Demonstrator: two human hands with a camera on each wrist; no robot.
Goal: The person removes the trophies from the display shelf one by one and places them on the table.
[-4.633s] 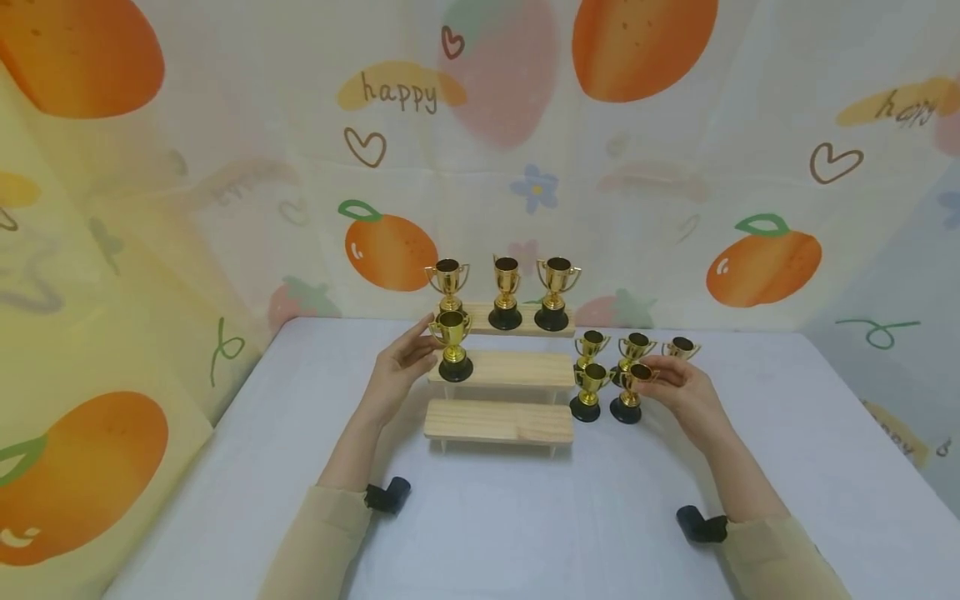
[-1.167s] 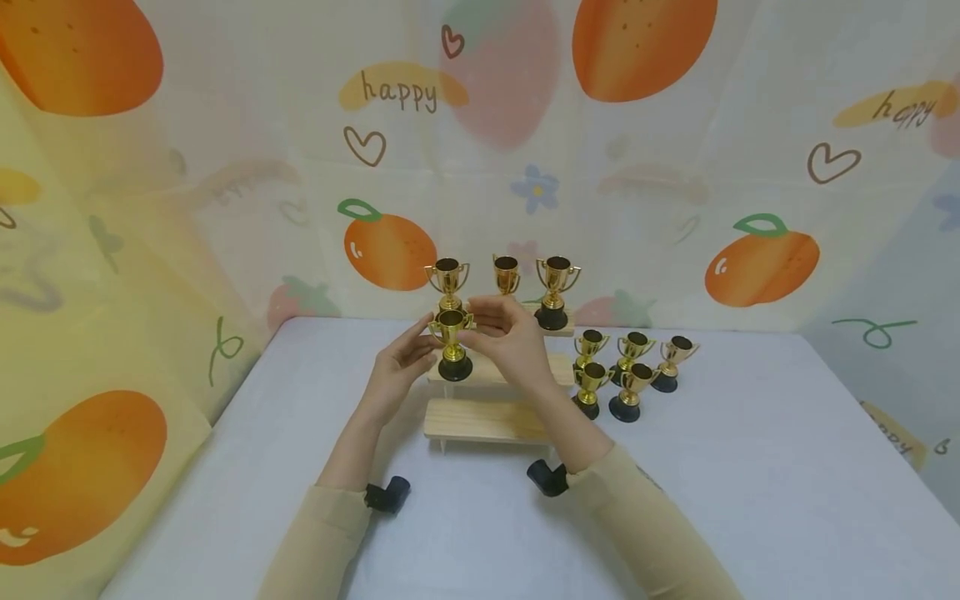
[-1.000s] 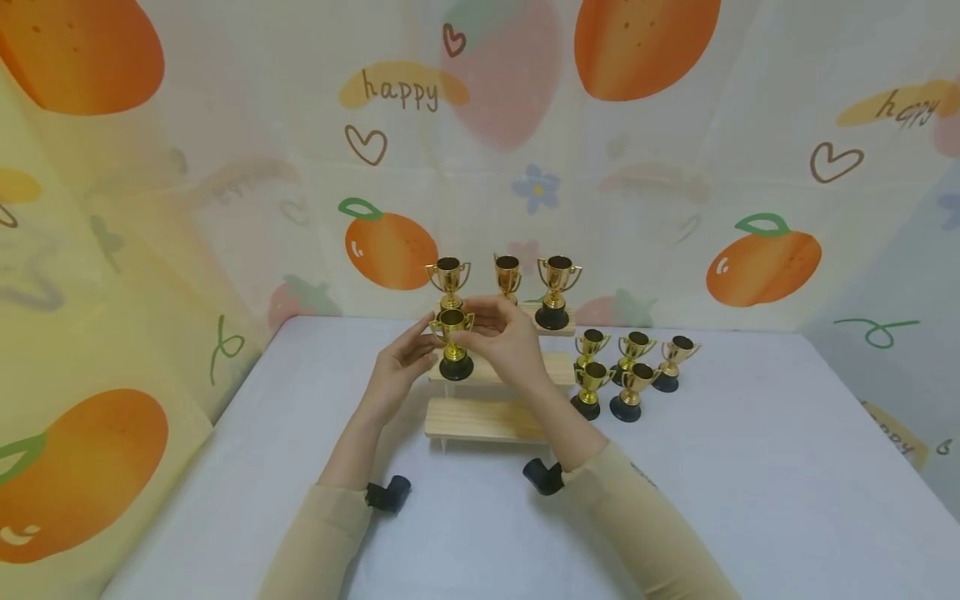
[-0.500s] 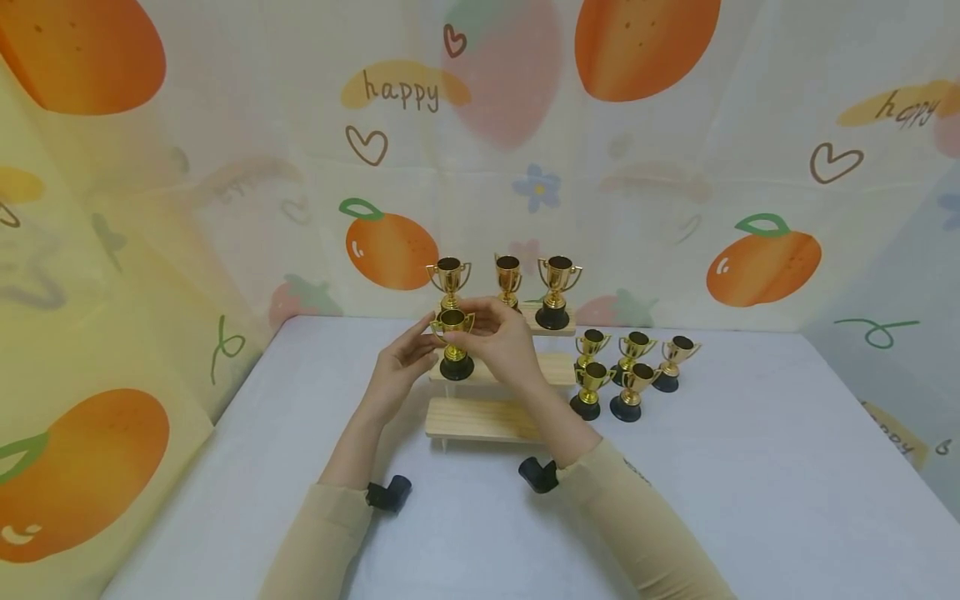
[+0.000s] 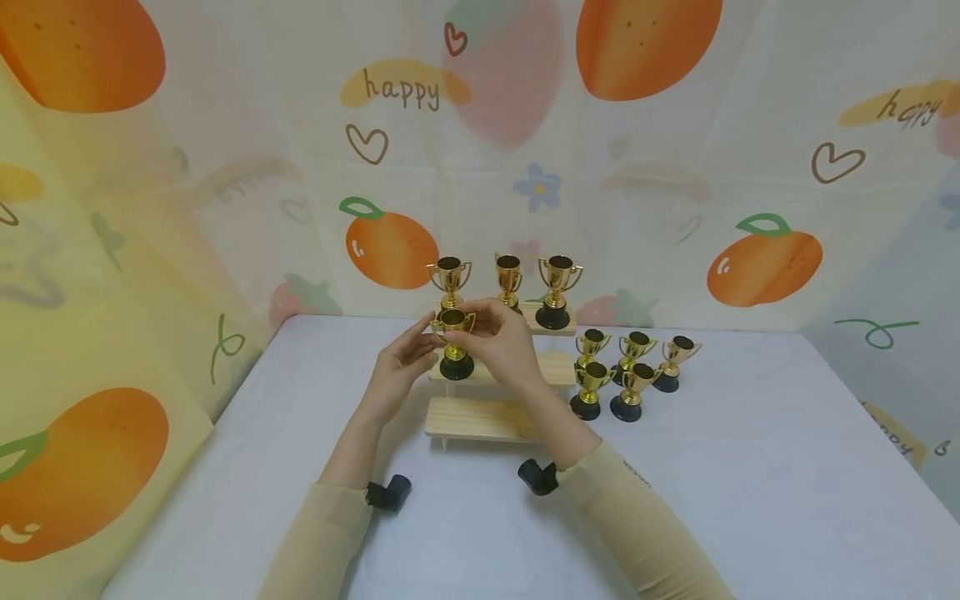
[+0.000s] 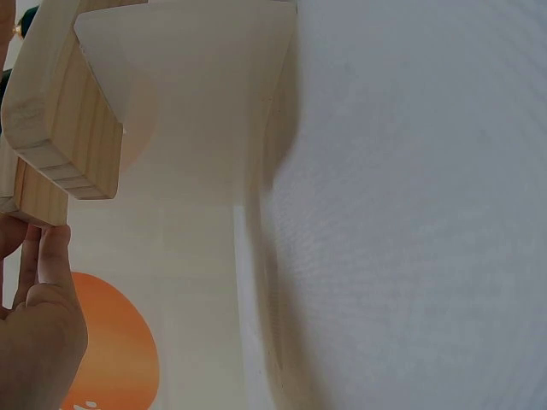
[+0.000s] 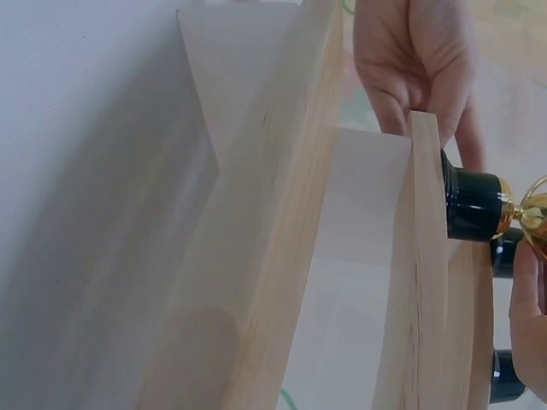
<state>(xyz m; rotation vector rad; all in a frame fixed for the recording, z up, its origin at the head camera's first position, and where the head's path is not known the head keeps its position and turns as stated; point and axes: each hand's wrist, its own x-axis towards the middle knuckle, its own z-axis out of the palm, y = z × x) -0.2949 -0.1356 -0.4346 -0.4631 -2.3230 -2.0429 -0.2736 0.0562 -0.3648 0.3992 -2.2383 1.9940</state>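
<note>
A three-step wooden display stand (image 5: 480,418) stands on the table. My left hand (image 5: 399,371) holds the left end of its middle step, and its fingers (image 6: 53,256) meet the wood in the left wrist view. On that step's left part stands a small gold trophy (image 5: 456,358) with a black base. My right hand (image 5: 508,342) pinches this trophy's cup, thumb in front; its other fingers are partly hidden. In the right wrist view, the trophy's black base (image 7: 473,205) sits upright against the step. The top step carries three more trophies, including a right one (image 5: 553,292).
Right of the stand, several gold trophies (image 5: 627,404) stand upright in two rows on the white-covered table (image 5: 465,533). A fruit-patterned cloth (image 5: 637,217) hangs behind. The lowest step extends in front, beneath my right forearm.
My right hand has come from the trophies on the right to the one on the middle step. Lately it has shifted slightly left around the cup. My left hand stays put.
</note>
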